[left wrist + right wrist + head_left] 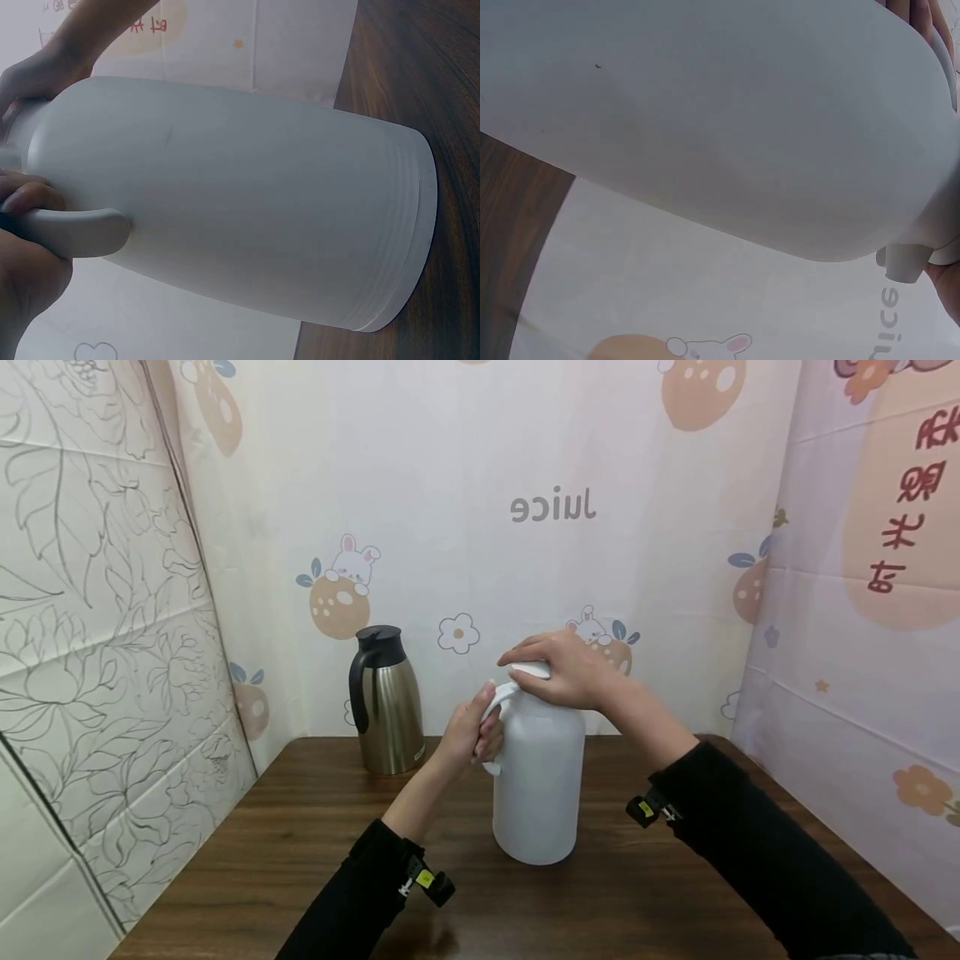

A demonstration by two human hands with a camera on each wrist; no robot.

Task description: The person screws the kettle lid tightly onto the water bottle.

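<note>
A white insulated jug (538,785) stands upright on the wooden table. On its left side my left hand (471,732) grips the handle (501,695), with the thumb along the upper part. My right hand (570,670) holds the white lid (530,669) from above, fingers and thumb around its sides. The left wrist view shows the jug's body (247,195) sideways, with the handle's lower end (94,232) beside the fingers. In the right wrist view, a short spout (906,262) juts from the top. How far the lid is turned cannot be seen.
A steel vacuum jug (392,718) with a black top and handle stands at the back left of the table (300,860). Printed cloth walls (450,552) enclose the back and both sides.
</note>
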